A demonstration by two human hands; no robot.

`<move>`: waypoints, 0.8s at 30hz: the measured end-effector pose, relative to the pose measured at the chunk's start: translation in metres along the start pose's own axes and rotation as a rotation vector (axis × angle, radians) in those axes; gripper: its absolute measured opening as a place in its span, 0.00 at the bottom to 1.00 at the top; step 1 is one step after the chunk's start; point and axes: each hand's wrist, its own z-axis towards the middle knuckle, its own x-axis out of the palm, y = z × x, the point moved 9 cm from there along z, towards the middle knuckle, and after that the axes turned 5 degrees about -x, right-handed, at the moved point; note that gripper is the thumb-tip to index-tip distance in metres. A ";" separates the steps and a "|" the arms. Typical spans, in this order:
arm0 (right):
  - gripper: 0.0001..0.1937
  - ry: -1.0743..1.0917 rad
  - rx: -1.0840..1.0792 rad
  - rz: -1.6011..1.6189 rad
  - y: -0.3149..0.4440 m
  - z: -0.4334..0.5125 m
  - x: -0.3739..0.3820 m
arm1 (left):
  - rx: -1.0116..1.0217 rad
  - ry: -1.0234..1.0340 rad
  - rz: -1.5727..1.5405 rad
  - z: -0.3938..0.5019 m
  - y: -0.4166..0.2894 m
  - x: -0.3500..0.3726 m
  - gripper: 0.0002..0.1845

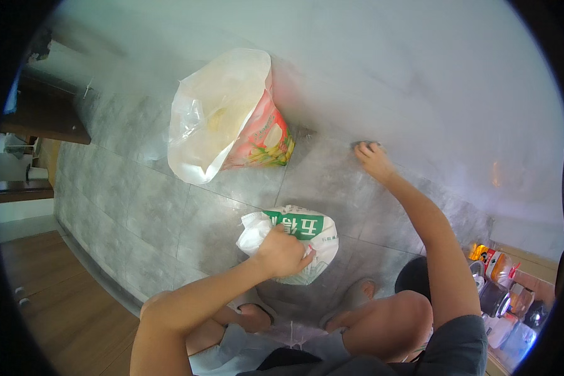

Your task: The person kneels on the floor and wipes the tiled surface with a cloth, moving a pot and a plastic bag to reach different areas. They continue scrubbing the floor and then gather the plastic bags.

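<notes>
My left hand (pixel 284 254) is closed on a white bag with a green panel and printed writing (pixel 326 237), which rests on the tiles just in front of my feet. My right hand (pixel 373 160) reaches out to the foot of the pale wall. Its fingers curl over a small dark object (pixel 358 143), mostly covered, so its kind is unclear. Left of that hand, against the wall, stands a large open plastic bag (pixel 258 136) with a red fruit print. Its white inside faces me and some clear plastic film (pixel 192 117) shows within.
Grey floor tiles (pixel 152 197) spread around the bags, meeting the wall (pixel 427 84) behind. Several bottles and jars (pixel 496 296) crowd a box at the lower right. A wooden cabinet front (pixel 70 301) borders the left, below a dark wooden board (pixel 47 113).
</notes>
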 end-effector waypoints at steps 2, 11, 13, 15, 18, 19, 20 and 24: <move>0.15 0.043 0.015 0.014 0.003 0.006 0.001 | 0.000 -0.026 -0.022 -0.002 0.000 0.002 0.30; 0.10 -0.131 0.084 0.062 -0.011 0.098 -0.060 | 0.009 -0.098 -0.027 -0.003 0.002 -0.001 0.31; 0.10 -0.096 0.097 0.058 -0.003 0.060 -0.020 | 0.015 -0.126 -0.040 -0.001 -0.001 0.000 0.32; 0.11 -0.111 0.201 0.128 -0.006 0.065 -0.015 | 0.017 -0.131 -0.039 0.000 -0.001 -0.001 0.32; 0.13 -0.370 0.239 0.223 -0.023 0.113 -0.081 | 0.017 -0.153 -0.043 -0.004 0.001 -0.002 0.32; 0.13 -0.497 0.206 0.177 -0.037 0.132 -0.124 | 0.004 -0.146 -0.036 -0.004 0.003 -0.001 0.32; 0.13 -0.617 0.176 0.130 -0.045 0.142 -0.156 | -0.004 -0.137 -0.031 -0.005 0.003 -0.001 0.32; 0.15 -0.698 0.214 0.316 -0.050 0.165 -0.140 | -0.009 -0.105 -0.019 -0.002 0.000 -0.002 0.32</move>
